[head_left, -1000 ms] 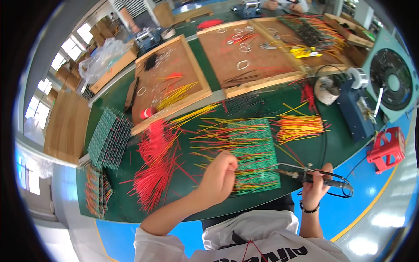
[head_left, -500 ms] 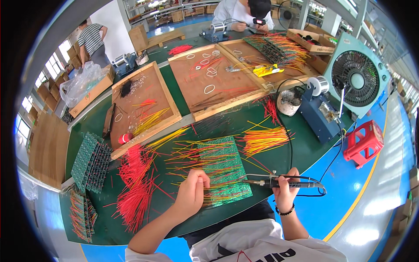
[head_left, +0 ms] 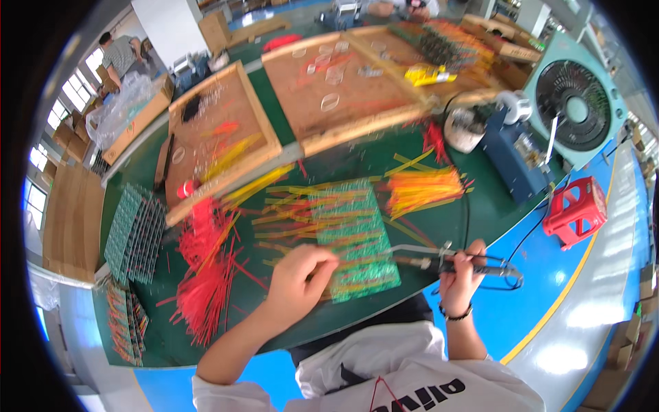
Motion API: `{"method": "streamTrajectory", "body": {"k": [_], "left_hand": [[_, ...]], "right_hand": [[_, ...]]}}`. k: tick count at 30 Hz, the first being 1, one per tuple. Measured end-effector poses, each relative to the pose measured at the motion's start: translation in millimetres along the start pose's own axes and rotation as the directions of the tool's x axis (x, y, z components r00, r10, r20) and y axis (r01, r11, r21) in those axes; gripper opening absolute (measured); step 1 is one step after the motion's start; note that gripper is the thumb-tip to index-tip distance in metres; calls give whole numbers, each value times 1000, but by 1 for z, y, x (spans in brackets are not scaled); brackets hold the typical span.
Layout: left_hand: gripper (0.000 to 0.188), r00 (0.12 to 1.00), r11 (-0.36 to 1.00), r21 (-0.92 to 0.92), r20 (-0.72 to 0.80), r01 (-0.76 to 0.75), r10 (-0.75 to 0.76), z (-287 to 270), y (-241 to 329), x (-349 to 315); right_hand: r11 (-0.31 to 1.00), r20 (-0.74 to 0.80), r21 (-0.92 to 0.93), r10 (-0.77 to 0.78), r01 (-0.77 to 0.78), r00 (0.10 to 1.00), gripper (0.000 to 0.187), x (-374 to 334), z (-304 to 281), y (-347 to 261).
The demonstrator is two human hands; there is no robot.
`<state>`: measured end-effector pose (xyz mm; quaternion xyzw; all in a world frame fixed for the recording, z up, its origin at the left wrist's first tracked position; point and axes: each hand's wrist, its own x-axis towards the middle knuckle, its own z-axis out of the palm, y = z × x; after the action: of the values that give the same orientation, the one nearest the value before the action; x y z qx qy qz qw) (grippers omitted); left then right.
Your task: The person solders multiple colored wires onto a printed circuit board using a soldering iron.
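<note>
A green circuit-board panel (head_left: 369, 223) lies on the table before me, with rows of red and yellow wires across it, sticking out past its left edge. My left hand (head_left: 296, 283) is at the panel's lower left, thumb and fingers pinched together; whatever lies between them is blurred. In my right hand (head_left: 458, 285) is a soldering iron (head_left: 431, 264) with a thin metal tube (head_left: 412, 248) along it. Its tip points left, at the panel's right edge; whether it touches cannot be told.
Red wires (head_left: 206, 295) lie heaped left of the panel, yellow and red ones (head_left: 425, 192) beyond it on the right. Stacked boards (head_left: 134, 237) stand far left. Wood-framed trays (head_left: 329, 103) line the back. A blue solder-reel device (head_left: 515, 158), fan (head_left: 576, 110) and red stool (head_left: 575, 213) are right.
The whole view has shifted, so the table sits higher in the picture. My left fingertips have moved slightly right toward the panel. The iron has drawn slightly right.
</note>
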<state>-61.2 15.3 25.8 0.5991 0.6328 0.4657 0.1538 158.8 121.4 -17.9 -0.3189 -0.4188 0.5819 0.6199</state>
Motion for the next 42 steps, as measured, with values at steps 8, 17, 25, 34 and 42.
{"method": "streamTrajectory", "body": {"k": [8, 17, 25, 34, 42], "left_hand": [[12, 980, 966, -183, 112, 184, -166, -5, 11, 4], [10, 980, 975, 155, 145, -158, 135, 18, 10, 12], [17, 944, 918, 223, 72, -329, 321, 44, -5, 11], [16, 950, 905, 299, 166, -303, 263, 32, 6, 14], [15, 952, 928, 213, 110, -304, 286, 44, 0, 22]], "right_hand": [[991, 73, 80, -112, 107, 991, 18, 23, -19, -6], [997, 57, 16, -73, 72, 996, 17, 28, -33, -2], [974, 107, -118, -181, 193, 978, 22, 22, -23, 3], [966, -7, -177, -193, 188, 981, 21, 29, -28, 8], [962, 63, -187, -190, 199, 980, 20, 24, -19, -1]]}}
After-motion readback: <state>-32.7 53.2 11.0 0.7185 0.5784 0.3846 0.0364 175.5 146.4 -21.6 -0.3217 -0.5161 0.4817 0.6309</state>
